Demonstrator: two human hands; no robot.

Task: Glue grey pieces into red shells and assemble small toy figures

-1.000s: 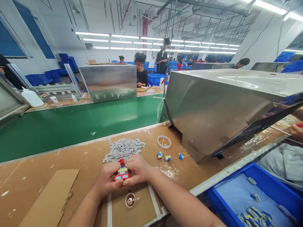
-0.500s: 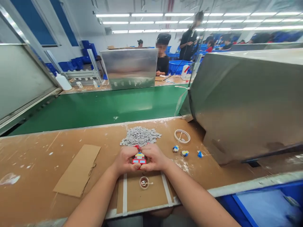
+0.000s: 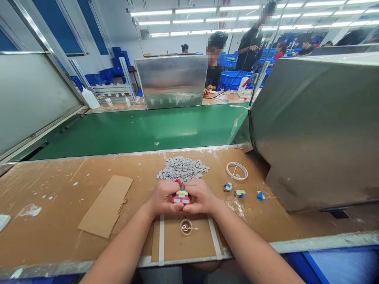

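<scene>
Between my two hands is a small red piece with blue, yellow and white patches (image 3: 181, 197); its exact kind is not clear. My left hand (image 3: 166, 197) is closed on its left side, my right hand (image 3: 199, 197) on its right, and the fingers hide part of it. Just beyond the hands lies a heap of small grey tiles (image 3: 183, 167). Nearer to me, a small round cup (image 3: 186, 227) with a white-tipped stick across it stands on a taped cardboard sheet (image 3: 189, 248).
Right of the hands lie a roll of white tape (image 3: 236, 171), two small multicoloured pieces (image 3: 239, 193) and a blue scrap (image 3: 260, 195). A cardboard piece (image 3: 106, 205) is at left. A large metal housing (image 3: 319, 134) bounds the right; a green belt (image 3: 166, 126) runs beyond. People sit and stand behind.
The view has shifted, so the scene sits further right in the picture. Both hands keep hold of the red piece, with hardly any change in grip.
</scene>
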